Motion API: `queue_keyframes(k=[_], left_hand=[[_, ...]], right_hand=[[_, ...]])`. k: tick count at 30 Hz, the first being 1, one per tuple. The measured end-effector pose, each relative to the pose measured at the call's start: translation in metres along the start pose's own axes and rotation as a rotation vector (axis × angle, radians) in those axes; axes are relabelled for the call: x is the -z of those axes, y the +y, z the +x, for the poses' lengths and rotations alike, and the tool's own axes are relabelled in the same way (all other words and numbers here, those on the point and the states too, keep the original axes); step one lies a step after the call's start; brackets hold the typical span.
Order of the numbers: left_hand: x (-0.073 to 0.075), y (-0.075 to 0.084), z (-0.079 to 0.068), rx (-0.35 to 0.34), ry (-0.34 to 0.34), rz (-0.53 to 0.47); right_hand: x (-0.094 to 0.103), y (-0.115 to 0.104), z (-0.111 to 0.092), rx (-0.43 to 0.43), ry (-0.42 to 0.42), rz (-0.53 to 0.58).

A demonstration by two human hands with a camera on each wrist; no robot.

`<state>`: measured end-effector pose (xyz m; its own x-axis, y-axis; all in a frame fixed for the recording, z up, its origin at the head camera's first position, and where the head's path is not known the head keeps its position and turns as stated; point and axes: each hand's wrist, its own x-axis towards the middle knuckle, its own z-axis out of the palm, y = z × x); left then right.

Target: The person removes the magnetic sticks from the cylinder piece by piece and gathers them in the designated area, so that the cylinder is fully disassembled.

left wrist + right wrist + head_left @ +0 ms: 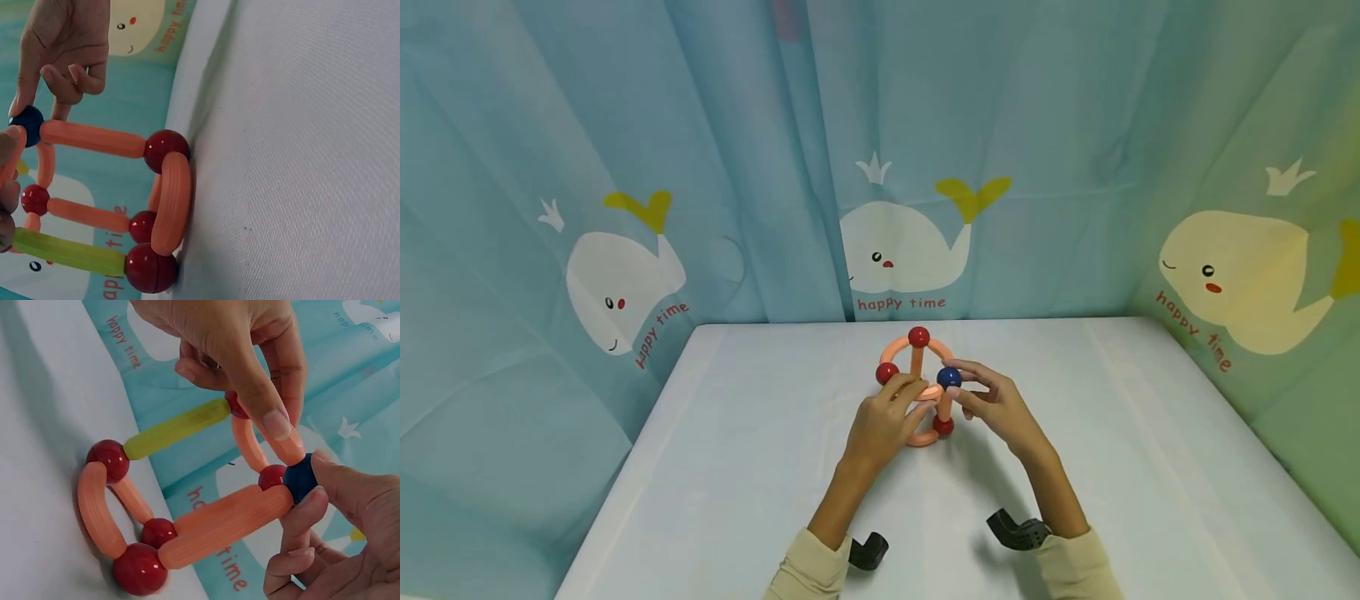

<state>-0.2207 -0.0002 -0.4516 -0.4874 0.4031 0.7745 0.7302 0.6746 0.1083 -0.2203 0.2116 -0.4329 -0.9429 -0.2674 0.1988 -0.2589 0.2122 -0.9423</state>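
Observation:
A frame of balls and rods (917, 358) stands on the table, with curved orange rods forming rings at its bottom and top. My right hand (1000, 404) pinches a blue ball (949, 377) at an upper corner between thumb and finger. Beside it my left hand (880, 425) grips a curved orange rod (287, 445) whose end meets the blue ball. Straight orange rods (94, 137) and one green rod (69, 252) stand as posts on red balls (151, 267). In the head view, my left hand hides the green rod.
The white table (737, 467) reaches back to a blue curtain (760, 167) printed with whales. Black curved devices (868, 552) sit at both wrists, beside the beige sleeves (808, 567).

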Motion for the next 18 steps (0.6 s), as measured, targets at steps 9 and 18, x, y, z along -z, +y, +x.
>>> queue_keyframes(k=[9,18], left_hand=[[-0.0044,-0.0018,0.0002,-0.028,0.039,0.032],[-0.0059,-0.0029,0.0009,-0.052,0.050,0.029]], right_hand=[[-0.0021,-0.0010,-0.0008,-0.044,0.050,0.018],[-0.0032,0.0036,0.0016,-0.039,0.078,0.016]])
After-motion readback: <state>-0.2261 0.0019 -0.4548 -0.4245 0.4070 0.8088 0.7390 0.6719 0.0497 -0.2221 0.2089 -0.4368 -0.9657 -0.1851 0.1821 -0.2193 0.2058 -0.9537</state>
